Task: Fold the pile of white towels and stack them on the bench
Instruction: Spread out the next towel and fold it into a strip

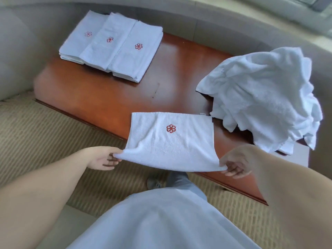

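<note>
A white towel (pixel 168 142) with a red flower emblem lies half on the front edge of the wooden bench (pixel 111 94). My left hand (pixel 104 159) pinches its near left corner and my right hand (pixel 235 166) pinches its near right corner, lifting the near edge off the bench. On the bench's far left, three folded towels (pixel 115 45) with the same emblem lie overlapping side by side. An unfolded pile of white towels (pixel 260 97) is heaped on the bench's right end.
A beige sofa (pixel 16 51) curves behind and to the left of the bench. Striped carpet (pixel 45 137) covers the floor in front. My legs and a shoe (pixel 154 183) are below the held towel.
</note>
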A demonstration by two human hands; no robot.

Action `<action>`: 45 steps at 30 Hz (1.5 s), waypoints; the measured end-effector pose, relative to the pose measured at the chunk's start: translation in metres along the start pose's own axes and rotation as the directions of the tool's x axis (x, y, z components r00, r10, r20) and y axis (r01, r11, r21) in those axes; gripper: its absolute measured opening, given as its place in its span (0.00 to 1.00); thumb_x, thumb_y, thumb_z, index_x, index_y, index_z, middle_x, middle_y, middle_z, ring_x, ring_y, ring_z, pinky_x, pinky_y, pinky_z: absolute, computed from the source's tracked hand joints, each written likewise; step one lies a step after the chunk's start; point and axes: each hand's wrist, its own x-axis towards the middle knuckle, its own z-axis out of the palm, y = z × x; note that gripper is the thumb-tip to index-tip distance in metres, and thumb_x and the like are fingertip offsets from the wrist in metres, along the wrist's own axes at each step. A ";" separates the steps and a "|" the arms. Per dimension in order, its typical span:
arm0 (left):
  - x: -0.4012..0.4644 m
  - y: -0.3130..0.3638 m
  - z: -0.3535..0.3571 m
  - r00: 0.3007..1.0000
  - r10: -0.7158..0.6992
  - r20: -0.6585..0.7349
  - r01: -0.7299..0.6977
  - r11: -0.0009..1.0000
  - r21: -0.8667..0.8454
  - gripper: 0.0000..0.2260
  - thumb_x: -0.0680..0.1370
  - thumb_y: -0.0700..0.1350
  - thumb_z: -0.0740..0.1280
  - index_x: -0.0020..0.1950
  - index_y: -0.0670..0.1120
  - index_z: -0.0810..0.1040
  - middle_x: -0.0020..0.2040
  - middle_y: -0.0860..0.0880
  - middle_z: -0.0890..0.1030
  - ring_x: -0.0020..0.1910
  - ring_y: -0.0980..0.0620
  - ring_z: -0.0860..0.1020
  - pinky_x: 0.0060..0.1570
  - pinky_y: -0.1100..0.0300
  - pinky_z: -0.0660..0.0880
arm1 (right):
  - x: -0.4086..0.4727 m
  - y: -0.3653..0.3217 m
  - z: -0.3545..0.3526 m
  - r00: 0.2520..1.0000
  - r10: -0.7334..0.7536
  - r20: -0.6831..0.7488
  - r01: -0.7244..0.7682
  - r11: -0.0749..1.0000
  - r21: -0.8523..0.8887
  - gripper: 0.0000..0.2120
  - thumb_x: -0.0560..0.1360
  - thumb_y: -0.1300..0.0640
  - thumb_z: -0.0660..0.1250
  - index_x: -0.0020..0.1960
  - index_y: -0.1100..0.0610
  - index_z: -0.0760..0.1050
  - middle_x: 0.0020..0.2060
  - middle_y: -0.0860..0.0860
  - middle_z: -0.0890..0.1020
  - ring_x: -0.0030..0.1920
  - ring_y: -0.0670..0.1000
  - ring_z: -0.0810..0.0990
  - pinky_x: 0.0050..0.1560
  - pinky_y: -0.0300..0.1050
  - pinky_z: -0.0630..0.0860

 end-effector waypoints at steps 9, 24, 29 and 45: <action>-0.102 0.173 -0.044 0.945 0.244 0.218 -0.181 0.945 -0.271 0.10 0.71 0.46 0.81 0.47 0.46 0.84 0.37 0.52 0.79 0.35 0.54 0.78 0.55 0.50 0.80 | -0.118 -0.095 -0.102 0.915 -0.403 0.002 0.327 0.744 0.583 0.09 0.65 0.60 0.70 0.35 0.53 0.70 0.29 0.44 0.72 0.23 0.42 0.66 0.31 0.36 0.76; 0.040 0.177 0.063 0.950 0.183 -0.253 -0.219 0.968 -0.122 0.20 0.83 0.44 0.68 0.74 0.49 0.70 0.65 0.49 0.78 0.58 0.51 0.78 0.59 0.54 0.77 | 0.052 -0.142 -0.048 0.874 -0.281 -0.396 0.478 0.644 0.597 0.10 0.82 0.59 0.66 0.62 0.58 0.75 0.57 0.55 0.78 0.47 0.53 0.79 0.46 0.47 0.78; 0.098 0.159 0.079 0.916 0.157 -0.370 -0.111 0.984 0.142 0.28 0.82 0.45 0.68 0.81 0.47 0.63 0.76 0.46 0.68 0.70 0.47 0.71 0.69 0.51 0.73 | 0.105 -0.119 -0.056 0.829 -0.213 -0.518 0.437 0.824 0.360 0.22 0.79 0.62 0.67 0.71 0.62 0.73 0.53 0.55 0.77 0.46 0.53 0.76 0.38 0.42 0.73; 0.148 0.137 0.089 0.736 0.271 -0.620 -0.044 0.934 0.356 0.20 0.79 0.43 0.71 0.69 0.46 0.70 0.66 0.46 0.73 0.55 0.45 0.76 0.47 0.54 0.72 | 0.136 -0.111 -0.071 0.654 -0.323 -0.684 0.579 0.796 0.177 0.02 0.76 0.59 0.62 0.46 0.54 0.73 0.35 0.49 0.75 0.35 0.51 0.72 0.33 0.42 0.66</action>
